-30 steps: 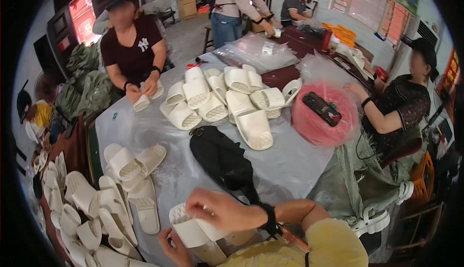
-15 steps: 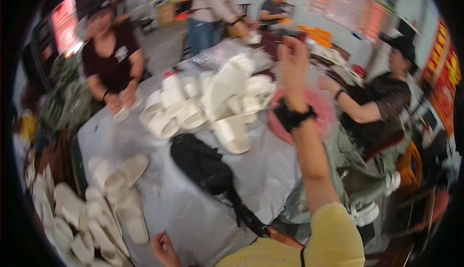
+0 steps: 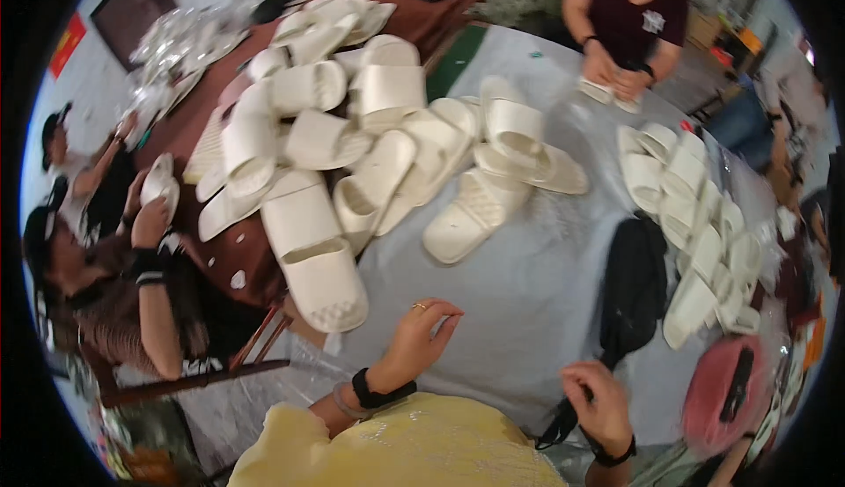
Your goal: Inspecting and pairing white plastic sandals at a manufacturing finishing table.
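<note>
My left hand [image 3: 419, 335] hovers over the near edge of the grey-covered table, palm turned inward. Its fingers bend loosely, the thumb stands apart, and nothing shows in it. Further right, my right hand [image 3: 600, 399] is half curled with a gap between thumb and fingers, holding nothing visible. It is near the strap of a black bag [image 3: 634, 286] lying on the table. Closest to my left hand is a cream slide sandal [image 3: 315, 262] at the front of a large pile. Another cream sandal [image 3: 475, 210] lies beyond both hands.
Cream sandals [image 3: 387, 91] spread over a brown-covered table [image 3: 211, 249] at left. A smaller sandal heap [image 3: 691, 232] lies at right, above a pink basin [image 3: 722, 390]. Across the table, a person in dark red [image 3: 629, 11] handles a sandal; another seated person [image 3: 114, 302] works at left.
The view has swung left, bringing the big sandal pile to the middle. My right hand has come down from its raised place by the pink basin; my left hand now shows fully.
</note>
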A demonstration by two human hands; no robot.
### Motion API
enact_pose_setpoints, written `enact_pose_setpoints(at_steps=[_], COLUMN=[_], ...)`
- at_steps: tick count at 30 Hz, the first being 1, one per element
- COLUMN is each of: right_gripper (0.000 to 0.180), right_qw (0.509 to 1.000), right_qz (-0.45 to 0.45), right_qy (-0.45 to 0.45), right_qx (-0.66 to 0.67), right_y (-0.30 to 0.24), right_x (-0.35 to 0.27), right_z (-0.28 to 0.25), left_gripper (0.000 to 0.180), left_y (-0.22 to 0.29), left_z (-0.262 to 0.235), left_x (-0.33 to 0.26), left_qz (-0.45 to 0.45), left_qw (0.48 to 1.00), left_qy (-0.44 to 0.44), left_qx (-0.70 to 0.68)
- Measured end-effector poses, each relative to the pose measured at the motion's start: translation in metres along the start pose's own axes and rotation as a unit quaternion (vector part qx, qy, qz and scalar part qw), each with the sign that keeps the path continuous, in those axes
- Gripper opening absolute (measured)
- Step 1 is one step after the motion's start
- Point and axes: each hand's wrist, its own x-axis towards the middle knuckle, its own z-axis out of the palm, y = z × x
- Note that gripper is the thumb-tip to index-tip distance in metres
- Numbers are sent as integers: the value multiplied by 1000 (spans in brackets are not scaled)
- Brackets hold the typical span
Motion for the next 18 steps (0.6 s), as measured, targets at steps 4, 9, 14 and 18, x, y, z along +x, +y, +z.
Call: enact_pose_setpoints(at_steps=[4, 9, 14, 18], right_gripper=[12, 14, 15, 16], right_qw=[995, 990, 991, 989], right_qz=[-30, 2, -32, -72], right_qy=[-93, -143, -130, -124], right_qx=[33, 14, 12, 35], right_y=[7, 4, 9, 10], right_x=[5, 14, 23, 29], right_z=[29, 35, 39, 39], left_gripper=[22, 41, 42, 47], left_y=[1, 7, 26, 47], left_z=[-23, -53, -57, -20], left_x=[-15, -10, 4, 40], left_qz=[2, -24, -12, -13], left_qw=[993, 920, 962, 993], left_qy=[86, 321, 253, 2], left_qx=[78, 223, 106, -119])
